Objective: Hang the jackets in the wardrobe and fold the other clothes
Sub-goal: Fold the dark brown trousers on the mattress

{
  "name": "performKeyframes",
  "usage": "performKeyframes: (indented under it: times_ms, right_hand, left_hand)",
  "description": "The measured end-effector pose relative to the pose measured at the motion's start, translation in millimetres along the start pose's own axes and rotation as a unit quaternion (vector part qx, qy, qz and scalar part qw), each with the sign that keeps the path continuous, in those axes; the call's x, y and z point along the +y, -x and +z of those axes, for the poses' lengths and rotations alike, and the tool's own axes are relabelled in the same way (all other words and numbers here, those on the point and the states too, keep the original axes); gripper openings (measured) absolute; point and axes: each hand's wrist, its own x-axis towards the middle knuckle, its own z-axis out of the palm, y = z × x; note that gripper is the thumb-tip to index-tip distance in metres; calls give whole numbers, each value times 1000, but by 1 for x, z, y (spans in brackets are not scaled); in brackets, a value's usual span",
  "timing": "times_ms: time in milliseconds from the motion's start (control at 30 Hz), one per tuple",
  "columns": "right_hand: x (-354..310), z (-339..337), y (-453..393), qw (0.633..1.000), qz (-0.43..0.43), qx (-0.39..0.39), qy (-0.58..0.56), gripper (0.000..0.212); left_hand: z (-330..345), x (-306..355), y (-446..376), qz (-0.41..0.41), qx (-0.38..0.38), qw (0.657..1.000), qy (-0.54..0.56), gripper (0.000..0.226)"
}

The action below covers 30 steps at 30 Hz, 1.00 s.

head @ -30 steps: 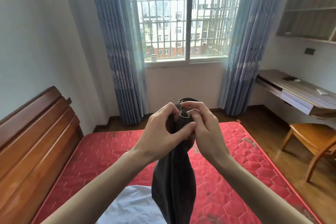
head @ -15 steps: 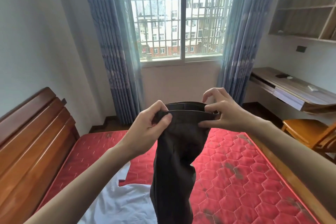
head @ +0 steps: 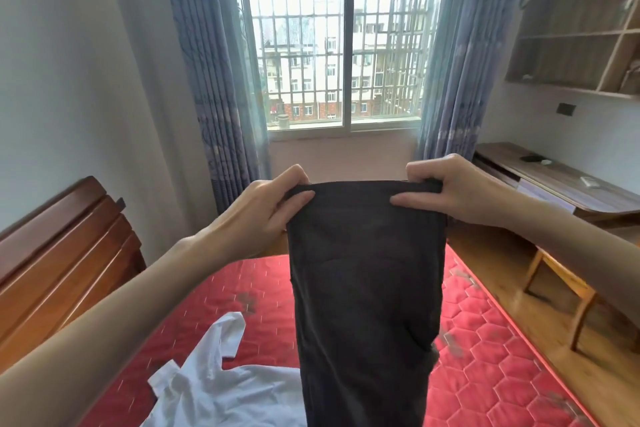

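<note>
Bedroom. Barred window (head: 343, 55) straight ahead with blue curtains (head: 221, 80) drawn back on both sides. Bed below me: bare red quilted mattress (head: 502, 367), hexagon stitching, some dark marks on it. Wooden headboard (head: 59, 260) on the left. On the right, a wall-mounted desk (head: 561, 184) with a few small items I cannot identify, a wooden chair (head: 568, 291) partly under it, and open wooden shelving (head: 581, 35) above.

I am holding a pair of dark trousers (head: 367, 288) up in front of me, over the mattress. The waistband runs level between my two hands, stretched flat. The rest of the garment hangs straight down and runs out of view at the bottom edge, so I cannot tell whether it touches the bed.

My left hand (head: 266, 208) pinches the left end of the waistband: thumb on the near face of the cloth, fingers curled over the top edge behind it. My right hand (head: 450, 194) pinches the right end the same way, thumb lying flat on the near face and pointing inward, fingers wrapped over the top edge. Both forearms are bare and raised.

A white garment (head: 221, 388) lies crumpled on the mattress at lower left, near the hanging trousers; one of its parts sticks up toward the headboard side. The trousers overlap it in view; contact between the two cannot be confirmed.
</note>
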Motion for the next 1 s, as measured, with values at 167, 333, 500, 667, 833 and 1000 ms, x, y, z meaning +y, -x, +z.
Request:
performKeyframes:
  times_ms: [167, 333, 500, 667, 833, 1000]
  right_hand:
    - [-6, -28, -9, 998, 32, 24, -47, 39]
    - [-3, -48, -15, 993, 70, 4, -93, 52]
    - [-6, -77, -12, 962, 186, -174, -93, 51]
    - [-15, -91, -1, 805, 249, -449, -298, 46]
    - [2, -78, -11, 943, 177, -262, -105, 18]
    - [28, -67, -26, 970, 152, -186, -31, 18]
  left_hand:
    - [-10, 11, -31, -76, -60, 993, 67, 42]
    - [-9, 19, -54, -56, -120, 990, 54, 24]
    - [-11, 30, -70, -72, -198, 970, 119, 24]
    - [-20, 32, -83, -132, -506, 785, 333, 31]
    - [-12, 13, -99, -144, -385, 891, 194, 43]
    - [1, -6, -110, -152, -339, 916, 154, 32]
